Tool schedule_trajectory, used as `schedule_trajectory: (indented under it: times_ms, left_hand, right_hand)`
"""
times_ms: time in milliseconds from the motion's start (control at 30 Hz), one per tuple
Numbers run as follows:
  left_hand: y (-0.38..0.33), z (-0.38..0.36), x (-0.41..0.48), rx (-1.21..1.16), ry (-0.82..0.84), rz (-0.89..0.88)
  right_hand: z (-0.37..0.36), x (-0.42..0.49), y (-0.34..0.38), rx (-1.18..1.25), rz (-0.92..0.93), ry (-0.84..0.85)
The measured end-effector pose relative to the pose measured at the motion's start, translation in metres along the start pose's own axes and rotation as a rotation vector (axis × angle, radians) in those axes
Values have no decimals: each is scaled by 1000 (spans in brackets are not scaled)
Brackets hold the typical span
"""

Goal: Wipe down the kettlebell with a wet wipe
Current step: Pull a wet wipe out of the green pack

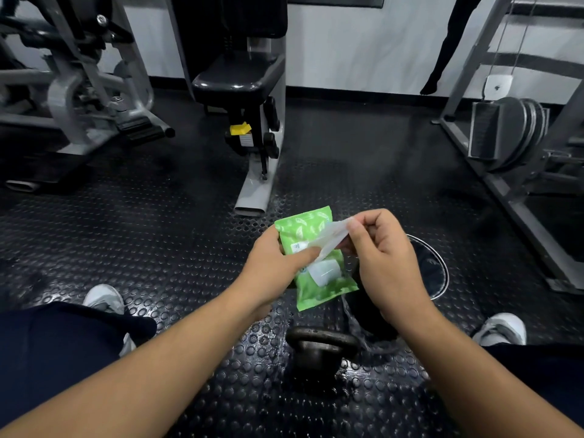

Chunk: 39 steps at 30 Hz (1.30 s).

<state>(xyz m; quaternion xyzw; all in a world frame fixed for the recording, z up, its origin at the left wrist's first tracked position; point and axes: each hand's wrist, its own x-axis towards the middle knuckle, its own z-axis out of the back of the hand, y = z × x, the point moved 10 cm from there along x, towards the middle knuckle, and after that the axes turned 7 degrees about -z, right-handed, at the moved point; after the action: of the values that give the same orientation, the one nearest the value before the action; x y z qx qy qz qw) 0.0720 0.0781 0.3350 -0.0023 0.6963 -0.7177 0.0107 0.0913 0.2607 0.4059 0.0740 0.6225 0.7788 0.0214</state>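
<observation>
**Kettlebell not yet wiped**

Kettlebell (pixel 319 349) sits on the floor (pixel 158 232) between the feet, touched by neither hand. Left grip (pixel 268 263) curls round the green pack (pixel 322 289). Right grip (pixel 385 257) pinches a white sheet (pixel 331 237) at its opening, flap or wipe unclear. All wiping remains.

A bright green wipe packet (pixel 311 229), printed with paler leaves and bearing a white label (pixel 325 273), against the black rubber floor (pixel 158 232) with its pattern of raised round studs. The sheet (pixel 331 237) at its top is a milky, half-clear white. Near: the dull black kettlebell (pixel 319 346), my navy-clad legs (pixel 57 349), my white shoes (pixel 104 298). Far: grey machine frames (pixel 256 191) (one small yellow tab (pixel 240 128) among them) and a white wall (pixel 347 42).
</observation>
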Motion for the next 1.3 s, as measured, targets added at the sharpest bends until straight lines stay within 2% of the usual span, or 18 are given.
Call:
schedule_trajectory:
  times_ms: [100, 267, 367, 467, 600, 667, 867, 967, 1200, 1300]
  left_hand:
    - [5, -10, -3, -98, 76, 78]
    - [8, -21, -12, -227, 167, 154]
    - [10, -21, -14, -263, 137, 186]
    - [11, -19, -15, -219, 66, 155]
    - [6, -17, -16, -213, 18, 89]
    - [2, -14, -16, -208, 4, 65]
    - [4, -20, -19, -212, 77, 75]
    - [8, -23, -20, -216, 85, 76]
    - [8, -25, -19, -197, 104, 86]
    - [12, -24, -18, -184, 98, 97]
  right_hand:
    - [2, 4, -9, 83, -85, -3]
    - [-6, 8, -18, 155, -189, 101]
    - [-11, 8, -23, 150, -212, 154]
    - [-19, 4, -22, 50, -174, 226]
    - [-22, 1, -17, 79, -160, 272]
    - [-21, 1, -16, 12, -141, 302]
    - [-4, 8, -6, -72, 1, 182]
    - [-5, 10, 0, -97, 65, 188]
    - [-12, 12, -13, -15, -72, 284]
    - [-10, 12, -10, -144, -65, 261]
